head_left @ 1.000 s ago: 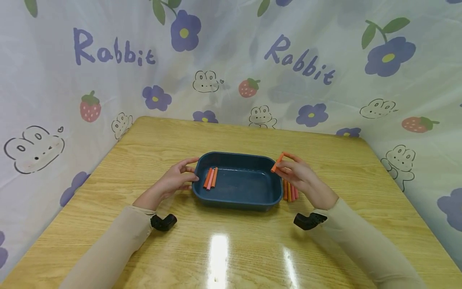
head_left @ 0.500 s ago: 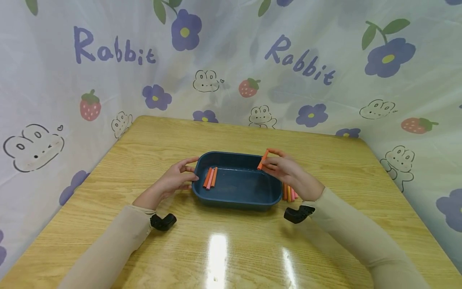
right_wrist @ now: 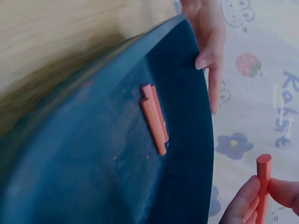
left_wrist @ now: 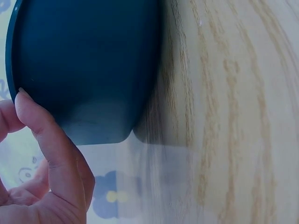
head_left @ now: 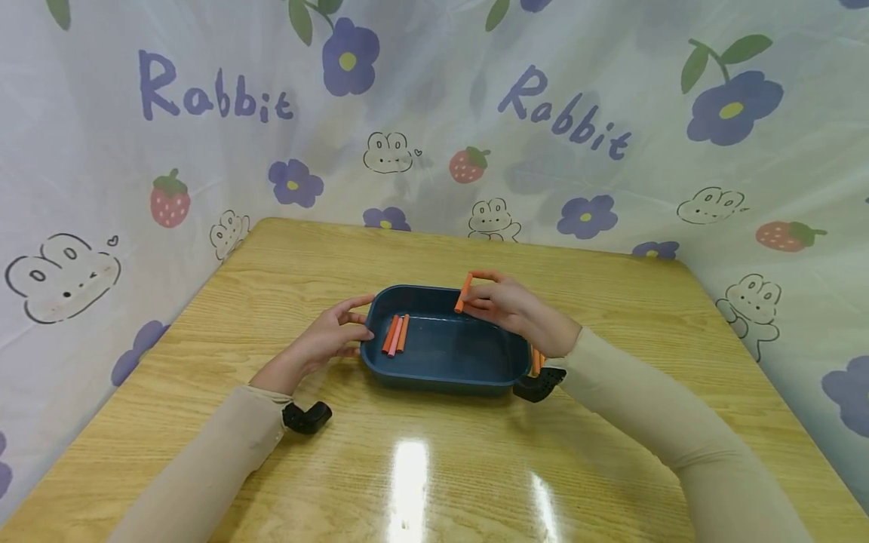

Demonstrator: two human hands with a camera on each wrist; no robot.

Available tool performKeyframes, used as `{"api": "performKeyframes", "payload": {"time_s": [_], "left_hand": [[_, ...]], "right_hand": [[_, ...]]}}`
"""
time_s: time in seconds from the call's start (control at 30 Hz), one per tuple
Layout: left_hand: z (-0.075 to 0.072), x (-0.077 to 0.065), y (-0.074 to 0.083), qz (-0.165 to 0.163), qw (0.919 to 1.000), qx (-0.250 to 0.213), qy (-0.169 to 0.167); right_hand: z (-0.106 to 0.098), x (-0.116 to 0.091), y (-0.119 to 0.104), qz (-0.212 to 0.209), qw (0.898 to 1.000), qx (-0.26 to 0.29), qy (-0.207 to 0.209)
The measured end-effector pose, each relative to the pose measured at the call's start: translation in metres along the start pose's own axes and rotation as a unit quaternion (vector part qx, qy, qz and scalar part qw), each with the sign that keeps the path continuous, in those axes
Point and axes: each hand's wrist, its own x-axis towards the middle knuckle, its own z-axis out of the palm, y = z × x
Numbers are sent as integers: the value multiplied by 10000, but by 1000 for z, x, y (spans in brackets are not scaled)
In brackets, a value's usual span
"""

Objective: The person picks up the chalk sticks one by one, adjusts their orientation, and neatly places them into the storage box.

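Orange stick (head_left: 464, 292): faceted, clamped in right grip (head_left: 512, 307); end cut off in right-wrist view.
Blue tray (head_left: 455, 354): pinched at nine o'clock by left grip (head_left: 331, 333).
Outer sticks (head_left: 535, 361): partly hidden, tray's three o'clock.

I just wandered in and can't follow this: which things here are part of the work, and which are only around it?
Part of it, seemingly:
right hand, pinching the held stick
left hand, holding the tray
three sticks inside
sticks outside, partly hidden

Only around it:
table
printed cloth
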Motion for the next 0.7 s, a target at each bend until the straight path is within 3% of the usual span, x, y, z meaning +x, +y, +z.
{"api": "performKeyframes", "payload": {"time_s": [0.43, 0.7], "left_hand": [[1, 0, 0, -37, 10000, -67, 35], [1, 2, 0, -23, 10000, -28, 34]], "right_hand": [[30, 22, 2, 424, 9984, -318, -204], [34, 38, 4, 1005, 9899, -618, -790]]}}
